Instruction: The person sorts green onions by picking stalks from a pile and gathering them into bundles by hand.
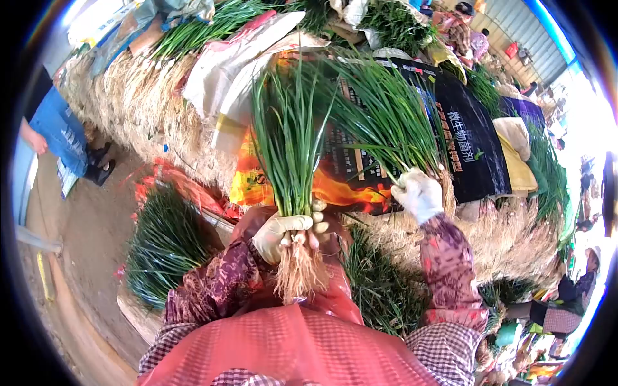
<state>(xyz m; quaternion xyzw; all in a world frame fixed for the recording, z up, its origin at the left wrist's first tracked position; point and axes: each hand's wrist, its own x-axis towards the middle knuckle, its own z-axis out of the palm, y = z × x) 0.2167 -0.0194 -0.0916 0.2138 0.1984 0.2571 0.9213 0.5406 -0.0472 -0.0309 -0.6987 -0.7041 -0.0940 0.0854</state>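
Note:
My left hand, in a pale glove, is closed around a bunch of green onions in front of my chest. The leaves point up and away, and the pinkish-white stem ends and tangled straw-coloured roots hang below my fingers. To the right, my gloved right hand has its fingers curled on the stems of a loose pile of green onions. That pile lies on a black printed sack with orange flame pictures. How many stalks the right fingers grip is hidden.
Long rows of roots and more sacks surround the work surface. A dark green bundle lies at lower left beside red netting, and loose greens lie by my lap. A person's blue-clad leg is at far left; others sit at right.

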